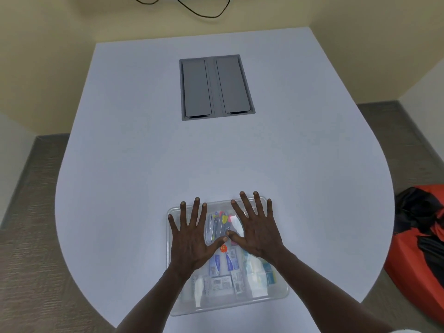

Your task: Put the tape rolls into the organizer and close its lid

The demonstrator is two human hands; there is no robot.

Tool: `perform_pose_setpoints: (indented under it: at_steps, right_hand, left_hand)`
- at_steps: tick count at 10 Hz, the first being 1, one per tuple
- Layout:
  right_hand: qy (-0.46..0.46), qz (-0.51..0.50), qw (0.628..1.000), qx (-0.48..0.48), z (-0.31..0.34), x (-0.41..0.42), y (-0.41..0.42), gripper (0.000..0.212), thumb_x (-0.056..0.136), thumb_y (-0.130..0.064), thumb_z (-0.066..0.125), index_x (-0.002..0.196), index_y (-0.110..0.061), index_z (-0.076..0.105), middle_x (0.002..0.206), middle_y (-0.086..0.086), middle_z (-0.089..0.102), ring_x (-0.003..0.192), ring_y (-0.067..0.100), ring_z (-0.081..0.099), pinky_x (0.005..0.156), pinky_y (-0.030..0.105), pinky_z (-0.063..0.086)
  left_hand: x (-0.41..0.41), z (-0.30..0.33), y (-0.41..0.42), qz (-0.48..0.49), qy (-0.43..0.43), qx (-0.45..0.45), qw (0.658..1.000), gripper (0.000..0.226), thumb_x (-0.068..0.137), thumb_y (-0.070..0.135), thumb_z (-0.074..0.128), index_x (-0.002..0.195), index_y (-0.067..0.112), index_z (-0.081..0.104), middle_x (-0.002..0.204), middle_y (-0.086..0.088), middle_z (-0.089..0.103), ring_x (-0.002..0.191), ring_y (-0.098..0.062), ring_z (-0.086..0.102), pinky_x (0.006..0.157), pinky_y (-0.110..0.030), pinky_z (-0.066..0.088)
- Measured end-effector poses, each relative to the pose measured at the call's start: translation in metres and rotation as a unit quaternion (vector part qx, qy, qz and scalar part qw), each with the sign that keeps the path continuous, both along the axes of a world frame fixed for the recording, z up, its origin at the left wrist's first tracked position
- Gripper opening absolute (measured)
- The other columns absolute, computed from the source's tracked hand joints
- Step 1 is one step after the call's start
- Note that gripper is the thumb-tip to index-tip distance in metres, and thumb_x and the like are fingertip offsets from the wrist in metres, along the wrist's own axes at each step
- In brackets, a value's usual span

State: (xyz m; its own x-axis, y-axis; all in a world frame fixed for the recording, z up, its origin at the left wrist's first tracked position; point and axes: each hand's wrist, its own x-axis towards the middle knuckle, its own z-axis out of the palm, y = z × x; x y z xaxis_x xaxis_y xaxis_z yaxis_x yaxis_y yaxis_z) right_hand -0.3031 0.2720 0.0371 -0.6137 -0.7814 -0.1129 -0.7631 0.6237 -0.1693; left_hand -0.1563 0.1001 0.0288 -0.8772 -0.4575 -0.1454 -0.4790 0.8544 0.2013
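A clear plastic organizer point(280, 293) lies on the white table near its front edge, with its transparent lid down over it. Through the lid I make out stationery: staple boxes, pens, markers, white and blue items. I cannot pick out any tape roll for certain. My left hand point(192, 239) rests flat on the lid's left half, fingers spread. My right hand point(255, 227) lies flat on the lid's far right part, fingers spread too. The thumbs nearly meet over the middle. Neither hand holds anything.
A grey recessed cable hatch point(216, 86) with two flaps sits in the table's far middle. A black cable point(199, 13) hangs on the yellow wall behind. A red and black bag point(418, 236) lies on the floor to the right of the table.
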Motion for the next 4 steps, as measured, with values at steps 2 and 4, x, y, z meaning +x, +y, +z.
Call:
perform_pose_setpoints:
  at_steps: [2, 4]
  right_hand:
    - [-0.026, 0.000, 1.000, 0.017, 0.016, 0.002, -0.001, 0.083, 0.087, -0.079, 0.023, 0.155, -0.034, 0.013, 0.166, 0.002, 0.004, 0.153, 0.035, 0.006, 0.117, 0.068, 0.014]
    - [0.014, -0.036, 0.996, -0.078, 0.061, -0.008, -0.017, 0.083, 0.095, -0.068, 0.022, 0.156, -0.014, 0.011, 0.166, 0.009, 0.002, 0.154, 0.026, 0.004, 0.124, 0.053, 0.017]
  left_hand:
    - [0.000, 0.017, 0.000, -0.010, -0.046, 0.007, 0.999, 0.100, 0.081, 0.088, 0.007, 0.160, 0.028, -0.002, 0.170, 0.000, -0.014, 0.158, -0.031, -0.011, 0.124, -0.063, -0.008]
    - [-0.004, 0.061, -0.011, -0.012, 0.038, 0.008, 0.999, 0.091, 0.092, 0.075, 0.002, 0.160, 0.015, -0.007, 0.169, -0.006, -0.016, 0.158, -0.026, -0.012, 0.130, -0.052, 0.007]
